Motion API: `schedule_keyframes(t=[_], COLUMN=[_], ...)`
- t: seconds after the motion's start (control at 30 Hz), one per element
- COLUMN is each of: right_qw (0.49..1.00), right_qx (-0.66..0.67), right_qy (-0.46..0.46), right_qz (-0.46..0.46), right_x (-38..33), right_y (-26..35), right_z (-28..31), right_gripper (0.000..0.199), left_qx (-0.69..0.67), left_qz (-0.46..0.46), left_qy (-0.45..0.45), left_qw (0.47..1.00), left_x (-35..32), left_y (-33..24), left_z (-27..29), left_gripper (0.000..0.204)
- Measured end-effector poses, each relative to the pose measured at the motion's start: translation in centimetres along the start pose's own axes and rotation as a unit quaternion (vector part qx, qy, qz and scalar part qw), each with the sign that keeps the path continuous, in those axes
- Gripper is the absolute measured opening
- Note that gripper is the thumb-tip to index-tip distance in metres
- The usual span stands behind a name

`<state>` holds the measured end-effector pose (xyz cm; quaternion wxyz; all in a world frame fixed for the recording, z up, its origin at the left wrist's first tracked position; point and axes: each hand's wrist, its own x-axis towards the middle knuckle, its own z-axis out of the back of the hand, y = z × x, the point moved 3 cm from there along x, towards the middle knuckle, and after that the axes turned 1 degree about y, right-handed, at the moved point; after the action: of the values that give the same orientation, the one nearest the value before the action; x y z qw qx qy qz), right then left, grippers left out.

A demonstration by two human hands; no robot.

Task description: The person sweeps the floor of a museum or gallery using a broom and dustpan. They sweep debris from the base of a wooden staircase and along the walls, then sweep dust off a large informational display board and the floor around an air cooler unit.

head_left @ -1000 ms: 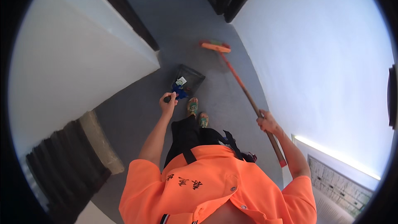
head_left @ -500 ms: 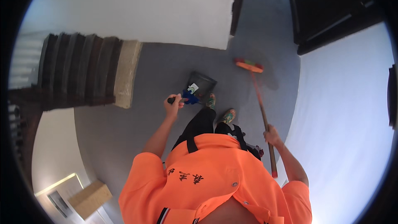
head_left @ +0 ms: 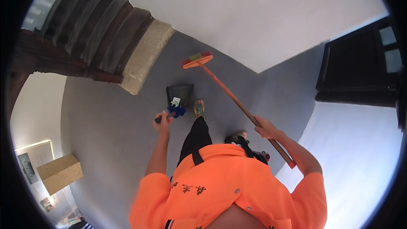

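plainly, dark lettering point(head_left: 200, 190) marks the shirt point(head_left: 216, 165), right hand point(head_left: 268, 128) gripping a broom point(head_left: 232, 97).

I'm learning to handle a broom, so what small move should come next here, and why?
Probably draw the broom head in toward the dustpan: it sits farther out than the pan, while the right hand grips the broom handle and the left hand holds the dustpan handle.
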<state>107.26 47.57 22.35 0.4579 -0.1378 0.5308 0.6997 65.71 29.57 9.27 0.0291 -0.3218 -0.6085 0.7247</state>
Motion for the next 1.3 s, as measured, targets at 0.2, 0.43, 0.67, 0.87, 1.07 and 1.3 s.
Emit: schedule_keyframes(t=[0.2, 0.43, 0.67, 0.87, 1.07, 1.3], right_qw=[0.994, 0.992, 0.93, 0.956, 0.994, 0.998], right_qx=[-0.096, 0.068, 0.162, 0.127, 0.027, 0.007], right_qy=[0.03, 0.072, -0.053, -0.025, 0.032, 0.053], right_qz=[0.036, -0.082, -0.327, -0.262, -0.099, -0.017], right_x=[16.5, 17.6, -8.4, -14.4, -2.4, 9.1], right_y=[8.5, 7.8, 2.6, 6.1, 5.8, 6.3], right_z=[0.2, -1.7, -2.7, -3.7, -3.4, -0.4], right_gripper=[0.055, 0.064, 0.065, 0.065, 0.064, 0.065], left_qx=[0.004, 0.027, 0.02, 0.007, 0.02, 0.048], left_qz=[0.058, 0.087, 0.104, 0.114, 0.105, 0.102], left_qy=[-0.012, 0.0, 0.058, 0.082, 0.103, 0.107], left_qw=[0.998, 0.996, 0.993, 0.99, 0.989, 0.988], left_x=[2.9, 4.1, 2.7, -1.4, -3.7, -4.0], left_y=[2.3, 4.2, 4.9, 6.4, 2.3, -0.4], left_z=[5.4, 7.4, 6.4, 6.9, 5.8, 5.1], left_gripper=[0.021, 0.021, 0.021, 0.021, 0.022, 0.021])
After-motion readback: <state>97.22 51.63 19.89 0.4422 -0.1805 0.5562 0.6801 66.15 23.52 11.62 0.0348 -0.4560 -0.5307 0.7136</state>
